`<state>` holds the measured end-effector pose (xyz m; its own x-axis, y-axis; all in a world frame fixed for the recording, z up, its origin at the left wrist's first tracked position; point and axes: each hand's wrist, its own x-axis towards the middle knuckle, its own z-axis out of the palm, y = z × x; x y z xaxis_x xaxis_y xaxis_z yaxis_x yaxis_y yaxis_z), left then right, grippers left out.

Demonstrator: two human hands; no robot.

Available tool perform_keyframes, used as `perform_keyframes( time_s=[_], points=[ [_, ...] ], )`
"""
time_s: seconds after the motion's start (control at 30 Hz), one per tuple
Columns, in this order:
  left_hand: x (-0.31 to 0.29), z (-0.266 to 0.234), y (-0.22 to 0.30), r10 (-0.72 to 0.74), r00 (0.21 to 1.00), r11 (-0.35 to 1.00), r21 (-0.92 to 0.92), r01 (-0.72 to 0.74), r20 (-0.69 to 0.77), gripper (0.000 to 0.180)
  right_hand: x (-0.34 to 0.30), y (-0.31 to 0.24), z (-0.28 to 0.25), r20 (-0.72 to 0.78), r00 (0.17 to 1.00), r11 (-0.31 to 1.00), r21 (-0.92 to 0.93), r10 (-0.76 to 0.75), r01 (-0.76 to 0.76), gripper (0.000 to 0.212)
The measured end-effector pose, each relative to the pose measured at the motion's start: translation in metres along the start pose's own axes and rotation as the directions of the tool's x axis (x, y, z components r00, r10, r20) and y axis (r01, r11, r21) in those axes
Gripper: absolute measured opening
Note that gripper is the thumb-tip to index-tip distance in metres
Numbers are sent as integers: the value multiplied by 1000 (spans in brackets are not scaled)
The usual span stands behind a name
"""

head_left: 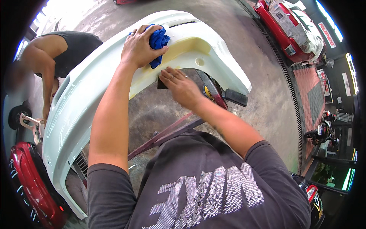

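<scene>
A white car bumper (87,82) curves across the stand in front of me, with a yellowish patch (193,46) along its inner, recessed side. On its upper surface my left hand (139,47) is closed around a crumpled blue cloth (159,40). My right hand (179,84) is at the bumper's inner edge, slightly blurred. Its fingers lie close together over a small dark piece (162,83), maybe abrasive paper, pressed against that edge. Much of the dark piece is hidden under the fingers.
The bumper rests on a stand with a dark padded end (235,97) and reddish bars (167,133). At left another person (72,49) bends over. A red car part (36,183) stands at lower left; a red car (284,30) partly covered in paper is upper right. A floor grate (284,68) runs along the right.
</scene>
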<state>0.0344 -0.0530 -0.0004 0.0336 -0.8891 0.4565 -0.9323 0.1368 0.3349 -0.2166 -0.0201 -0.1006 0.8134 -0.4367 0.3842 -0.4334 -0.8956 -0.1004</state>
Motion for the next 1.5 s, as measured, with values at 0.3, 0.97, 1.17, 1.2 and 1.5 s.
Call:
perform_keyframes(
  time_s=[0.3,0.97,1.17,1.2,1.5],
  points=[
    [1,0,4,13,1000,1000,5,-13,11,77,-4,-7,14,-32,995,993,69,94,-92,66],
    [-1,-7,7,-43,998,999,3,43,39,77,-20,77,-55,59,966,967,-69,250,-246,60],
    [2,-3,5,-18,1000,1000,14,18,23,77,-1,24,-11,-40,980,969,-144,195,-199,59],
    [2,-4,5,-21,999,1000,8,21,27,77,2,8,-5,-40,987,983,-90,156,-159,59],
    [2,-2,7,-38,999,999,7,38,19,78,-2,41,-24,86,976,965,-190,200,-181,59]
  ],
)
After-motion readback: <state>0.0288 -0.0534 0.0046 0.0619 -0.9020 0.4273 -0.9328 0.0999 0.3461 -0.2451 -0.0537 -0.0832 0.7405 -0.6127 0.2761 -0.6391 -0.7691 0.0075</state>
